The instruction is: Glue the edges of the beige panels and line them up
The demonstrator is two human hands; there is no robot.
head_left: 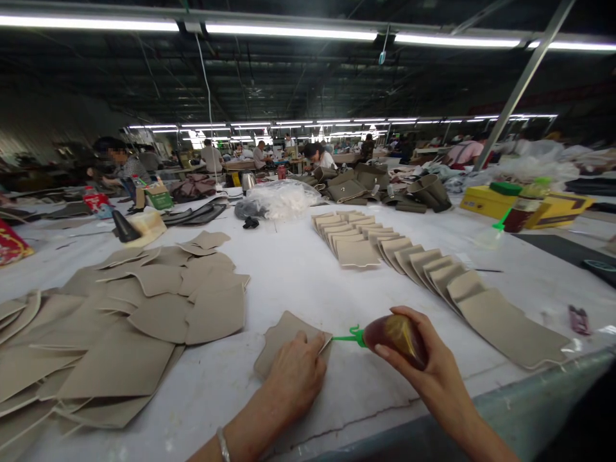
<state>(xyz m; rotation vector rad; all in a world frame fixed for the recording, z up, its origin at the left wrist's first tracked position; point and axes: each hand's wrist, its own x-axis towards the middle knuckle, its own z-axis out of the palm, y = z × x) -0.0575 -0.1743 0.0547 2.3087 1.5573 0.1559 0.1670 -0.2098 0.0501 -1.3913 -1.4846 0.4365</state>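
I have the right hand (436,366) gripping a squeeze bottle (392,338) of amber liquid, green nozzle (357,337) at the near taupe piece (278,340); the left hand (298,375) presses that, pinching or not I cannot tell. Far right, a dark-filled bottle (521,215) sits by a yellow box (481,201).

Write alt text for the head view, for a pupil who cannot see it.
A person's right hand holds a brown squeeze bottle, its green nozzle tip at the edge of a beige panel under the left hand on a white table. A pile of similar panels lies left, overlapping rows right; people are in the background.
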